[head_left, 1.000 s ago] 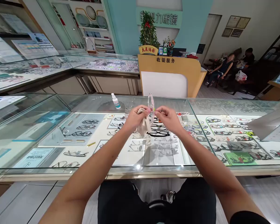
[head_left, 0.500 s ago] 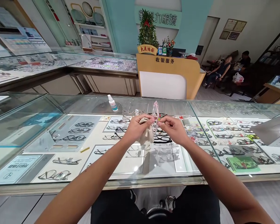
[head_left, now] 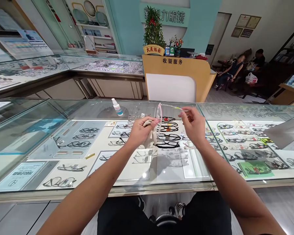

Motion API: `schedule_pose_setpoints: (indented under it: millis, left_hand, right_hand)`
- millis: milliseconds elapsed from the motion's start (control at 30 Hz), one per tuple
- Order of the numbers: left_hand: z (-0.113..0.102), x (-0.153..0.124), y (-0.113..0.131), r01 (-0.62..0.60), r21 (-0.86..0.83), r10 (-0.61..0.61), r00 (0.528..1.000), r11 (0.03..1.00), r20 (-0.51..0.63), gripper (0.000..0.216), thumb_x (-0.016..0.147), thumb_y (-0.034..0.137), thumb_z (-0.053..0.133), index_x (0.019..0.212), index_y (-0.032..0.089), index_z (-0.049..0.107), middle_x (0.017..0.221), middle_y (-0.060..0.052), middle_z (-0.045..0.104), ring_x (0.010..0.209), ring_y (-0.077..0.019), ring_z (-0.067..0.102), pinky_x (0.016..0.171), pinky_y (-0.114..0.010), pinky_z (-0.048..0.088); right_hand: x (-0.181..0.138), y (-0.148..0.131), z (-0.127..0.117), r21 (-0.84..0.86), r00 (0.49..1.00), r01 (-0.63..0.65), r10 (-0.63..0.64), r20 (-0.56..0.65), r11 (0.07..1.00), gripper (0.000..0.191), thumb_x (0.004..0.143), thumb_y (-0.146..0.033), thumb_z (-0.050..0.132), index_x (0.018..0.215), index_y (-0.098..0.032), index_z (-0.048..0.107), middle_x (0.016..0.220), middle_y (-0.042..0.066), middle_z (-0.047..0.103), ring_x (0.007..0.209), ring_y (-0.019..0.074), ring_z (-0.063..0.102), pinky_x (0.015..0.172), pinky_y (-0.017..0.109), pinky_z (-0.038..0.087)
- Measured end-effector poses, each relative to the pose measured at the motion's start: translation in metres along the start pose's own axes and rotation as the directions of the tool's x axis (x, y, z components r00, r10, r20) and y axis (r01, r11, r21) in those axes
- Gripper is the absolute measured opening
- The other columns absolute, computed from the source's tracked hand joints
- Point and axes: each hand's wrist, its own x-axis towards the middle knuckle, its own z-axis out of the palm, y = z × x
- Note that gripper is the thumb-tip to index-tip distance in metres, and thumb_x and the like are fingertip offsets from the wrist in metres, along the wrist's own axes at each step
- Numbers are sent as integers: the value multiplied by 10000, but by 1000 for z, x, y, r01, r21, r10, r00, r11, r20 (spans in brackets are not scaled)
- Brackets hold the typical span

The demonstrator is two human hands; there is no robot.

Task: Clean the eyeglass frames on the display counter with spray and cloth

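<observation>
— What do the hands hold?
— The left hand grips a beige cloth and the front of the clear glasses. The right hand pinches their temple, above the counter.
— And the display case?
— Rows of frames lie under its glass, and a spray bottle stands on top.

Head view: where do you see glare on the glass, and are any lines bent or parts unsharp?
Head view: small white light spots glare on the glass counter near its front edge; the counter's edges bow from the wide lens; the left hand, right hand and the clear glasses they hold look sharp.
</observation>
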Motion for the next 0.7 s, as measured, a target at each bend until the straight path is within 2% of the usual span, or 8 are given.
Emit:
schedule_pose_setpoints:
  millis: [133,233,367,433,500,600,700]
  left_hand:
    - [0,1,-6,-22,27,22,1000,999,14,485,825,683,879,968,220,891,963,-76,840,786,-185,648,695,-293,468]
    - [0,0,-5,-12,4,12,1000,1000,22,476,821,674,892,967,221,889,1034,-91,860,877,-214,719,762,-304,522]
    - [3,-3,0,-12,-45,12,1000,999,-7,492,798,684,907,950,216,888,1023,-99,865,905,-229,744,792,-317,549]
    - [5,-4,1,-31,-40,30,999,999,-22,481,803,675,907,943,214,889,1026,-99,865,872,-219,730,768,-316,544]
    - [6,-5,1,-52,-26,52,998,998,-23,454,810,652,909,931,215,889,1013,-94,865,832,-205,710,739,-310,533]
    - [8,-7,-1,-79,-17,79,997,997,2,409,821,615,910,914,218,891,975,-88,860,809,-201,705,725,-309,532]
    - [9,-8,-3,-94,-24,94,995,995,23,375,824,587,913,902,220,892,962,-87,858,819,-211,719,731,-315,544]
  right_hand:
    - [0,0,2,-32,997,45,-47,-69,998,258,1020,-471,687,1172,-272,628,1156,52,854,736,190,712,673,356,496]
    - [-3,-2,5,-74,995,75,-80,-68,994,264,1030,-497,679,1157,-276,610,1297,75,822,796,200,750,660,362,513]
    - [-14,-5,12,-145,990,137,-138,3,980,298,1043,-537,672,1163,-266,643,1268,85,812,834,222,771,712,390,551]
    - [-20,-5,18,-161,986,161,-151,72,974,366,1038,-576,683,1224,-261,664,1253,94,811,868,243,783,746,409,576]
    - [-25,-4,23,-150,981,171,-153,122,974,476,1025,-602,699,1345,-252,653,1340,125,788,946,269,797,790,432,607]
    - [-29,-3,29,-119,977,168,-150,151,979,654,1002,-621,724,1511,-236,581,1496,175,720,1063,305,795,861,471,640]
    - [-29,-4,30,-111,978,147,-128,164,983,733,995,-611,730,1593,-241,523,1595,189,659,1103,320,786,897,497,649]
